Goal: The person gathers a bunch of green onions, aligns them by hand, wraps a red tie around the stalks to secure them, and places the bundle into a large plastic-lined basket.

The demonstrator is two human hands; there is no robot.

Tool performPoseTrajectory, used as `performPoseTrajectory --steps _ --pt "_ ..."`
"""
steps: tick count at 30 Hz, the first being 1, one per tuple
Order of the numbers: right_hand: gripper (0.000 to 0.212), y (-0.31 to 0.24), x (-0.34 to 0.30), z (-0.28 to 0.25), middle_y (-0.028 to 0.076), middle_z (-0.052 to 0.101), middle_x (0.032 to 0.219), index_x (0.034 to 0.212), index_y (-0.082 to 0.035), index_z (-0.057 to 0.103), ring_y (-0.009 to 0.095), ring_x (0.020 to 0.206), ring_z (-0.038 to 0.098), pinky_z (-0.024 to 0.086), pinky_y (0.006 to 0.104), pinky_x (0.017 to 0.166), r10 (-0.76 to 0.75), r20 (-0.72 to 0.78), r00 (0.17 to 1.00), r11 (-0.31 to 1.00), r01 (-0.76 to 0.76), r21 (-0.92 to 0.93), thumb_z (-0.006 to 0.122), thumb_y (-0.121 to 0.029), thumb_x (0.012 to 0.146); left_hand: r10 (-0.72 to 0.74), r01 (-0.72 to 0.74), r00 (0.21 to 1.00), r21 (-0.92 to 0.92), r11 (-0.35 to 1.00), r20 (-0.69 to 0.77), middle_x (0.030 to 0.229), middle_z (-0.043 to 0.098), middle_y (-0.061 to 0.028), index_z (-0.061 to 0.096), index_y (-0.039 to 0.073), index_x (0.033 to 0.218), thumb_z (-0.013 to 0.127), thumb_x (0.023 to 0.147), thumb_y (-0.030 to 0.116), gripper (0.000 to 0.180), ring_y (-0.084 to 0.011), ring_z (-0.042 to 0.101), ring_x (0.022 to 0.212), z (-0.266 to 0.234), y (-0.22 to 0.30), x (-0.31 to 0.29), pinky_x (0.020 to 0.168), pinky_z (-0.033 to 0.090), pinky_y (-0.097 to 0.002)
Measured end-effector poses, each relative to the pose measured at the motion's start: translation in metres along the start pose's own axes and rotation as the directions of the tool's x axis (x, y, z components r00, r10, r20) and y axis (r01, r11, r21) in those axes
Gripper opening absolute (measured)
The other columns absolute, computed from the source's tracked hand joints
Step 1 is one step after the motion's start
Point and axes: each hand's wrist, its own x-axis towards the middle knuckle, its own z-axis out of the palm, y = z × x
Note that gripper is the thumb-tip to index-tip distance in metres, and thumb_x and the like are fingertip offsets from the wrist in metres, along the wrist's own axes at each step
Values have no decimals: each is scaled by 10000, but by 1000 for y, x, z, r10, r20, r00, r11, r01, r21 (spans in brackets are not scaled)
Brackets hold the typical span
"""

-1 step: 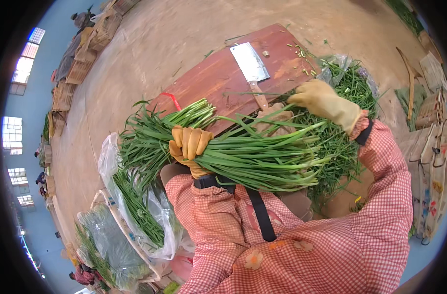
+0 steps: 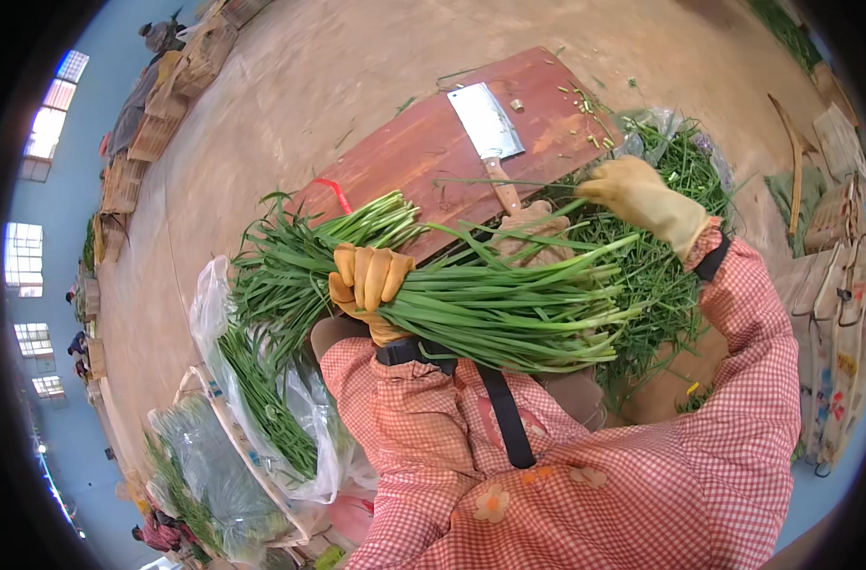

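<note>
My left hand point(image 2: 369, 283), in a yellow-orange work glove, is closed round a thick bunch of garlic chives point(image 2: 509, 309). Its cut ends spread out to the right over my lap. To the upper right, my right hand point(image 2: 628, 195), in a paler glove, has its fingers pinched at the tip of a single green chive leaf point(image 2: 568, 206) that slants up from the bunch. Another bunch of chives point(image 2: 362, 220) rests on the near left of the reddish wooden board point(image 2: 404, 152), by a red band point(image 2: 334, 194). A cleaver point(image 2: 487, 122) lies flat on the board.
Loose chive trimmings point(image 2: 685, 176) heap up right of the board. Short cut bits point(image 2: 594, 133) are scattered on its far right. At my left, a clear plastic bag point(image 2: 305, 418) holds more chives. Crates point(image 2: 153, 138) line the left wall, and stacked woven bags point(image 2: 832, 313) stand at right.
My right hand has shifted slightly to the right and down, away from the bunch. My left hand and the bunch stay in place.
</note>
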Motion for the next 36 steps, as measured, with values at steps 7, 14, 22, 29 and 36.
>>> performPoseTrajectory --steps 7,14,22,29,36 --pt "332 23 -16 -19 171 711 1102 1190 -57 686 326 1029 684 552 392 874 360 329 873 929 -366 -46 645 -169 881 -31 33 993 -16 999 113 555 508 33 386 155 655 637 978 149 409 -42 508 468 8 -4 7 463 421 -184" --pt "508 -92 81 -51 146 692 1213 1321 -15 612 230 1131 640 481 340 1007 44 222 974 413 -220 884 606 -387 975 -88 95 978 -28 995 187 599 545 3 417 134 667 649 969 144 381 -57 540 478 13 -10 13 435 420 -184" --pt "269 -114 88 -66 68 741 961 1048 24 657 119 912 667 504 271 823 35 287 957 46 -289 956 663 -228 954 9 4 972 -52 999 236 427 497 42 385 155 670 586 995 108 385 -44 479 336 10 -3 11 393 358 -172" --pt "286 -77 36 -37 140 709 1034 1125 35 605 251 1055 696 573 345 887 184 61 981 -351 8 936 588 -229 1016 39 -38 994 -12 999 99 524 520 64 401 178 667 650 963 131 390 -34 536 490 13 -5 -1 585 436 -226" --pt "213 -78 -14 20 96 702 1029 1100 -52 632 261 1063 687 583 382 869 387 -106 916 -530 315 788 585 -238 1008 75 -75 997 -29 997 -3 555 527 77 431 190 665 704 919 144 376 -32 543 536 5 -6 -5 620 424 -238"
